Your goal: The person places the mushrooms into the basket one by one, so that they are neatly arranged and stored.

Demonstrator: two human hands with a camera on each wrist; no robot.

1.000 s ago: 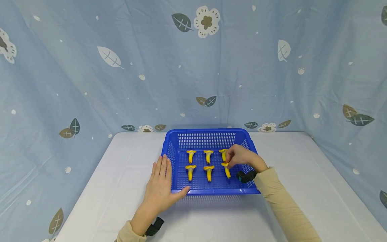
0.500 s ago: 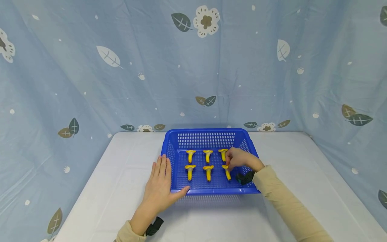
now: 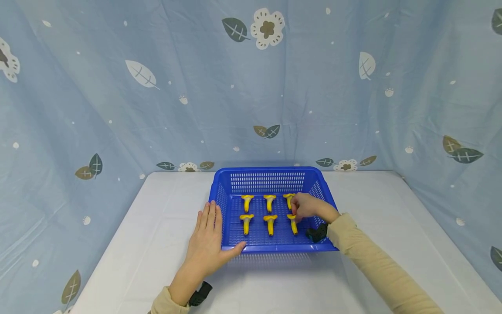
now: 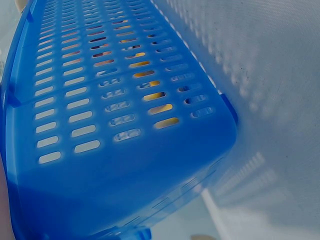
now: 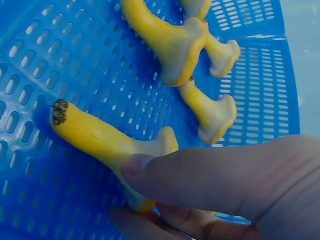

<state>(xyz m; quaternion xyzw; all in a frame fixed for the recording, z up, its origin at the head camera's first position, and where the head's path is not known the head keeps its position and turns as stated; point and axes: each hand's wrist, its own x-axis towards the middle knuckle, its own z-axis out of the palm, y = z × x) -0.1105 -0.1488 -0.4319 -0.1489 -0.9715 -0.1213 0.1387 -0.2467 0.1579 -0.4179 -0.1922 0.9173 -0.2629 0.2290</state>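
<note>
A blue plastic basket point(image 3: 274, 249) holds several yellow mushrooms with pale flared caps, set out in two rows. My right hand point(image 3: 311, 206) reaches over its right side and pinches the cap of the front right mushroom point(image 3: 293, 226). In the right wrist view that mushroom point(image 5: 95, 135) lies on the basket floor, its dark stem end away from the thumb point(image 5: 195, 175). The back right mushroom point(image 3: 289, 200) is partly covered by the same hand. My left hand point(image 3: 205, 244) rests on the left front rim with straight fingers and the thumb spread along the front edge.
The basket stands on a white-covered table point(image 3: 176, 196). Behind and at both sides hangs a blue patterned curtain point(image 3: 211, 87). In the left wrist view, the slotted basket wall point(image 4: 125, 175) fills most of the picture.
The front right mushroom has turned slightly, its stem now closer in line with the others. My right hand has shifted slightly toward me, still at its cap. The left hand stays put.
</note>
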